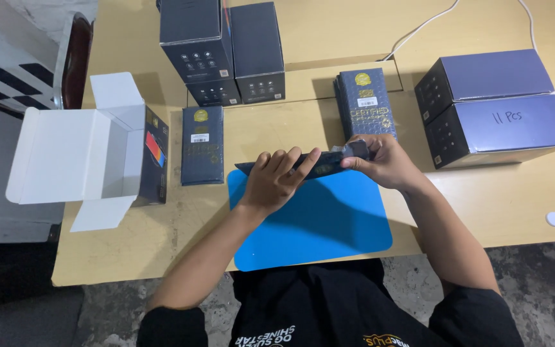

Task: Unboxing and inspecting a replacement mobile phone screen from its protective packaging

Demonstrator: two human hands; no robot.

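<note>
A flat dark packet (pixel 303 166) is held at the frame's centre, above the blue mat (pixel 329 218). The left hand (pixel 277 180) wraps its middle while the right hand (pixel 380 160) pinches its end, seemingly steadying it. An open box (pixel 97 154) waits left on the table (pixel 496 199).

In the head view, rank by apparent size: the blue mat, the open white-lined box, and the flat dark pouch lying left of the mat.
1. Blue mat
2. Open white-lined box, flaps included; close to the mat, so unsure
3. Flat dark pouch, clearly smallest
</note>
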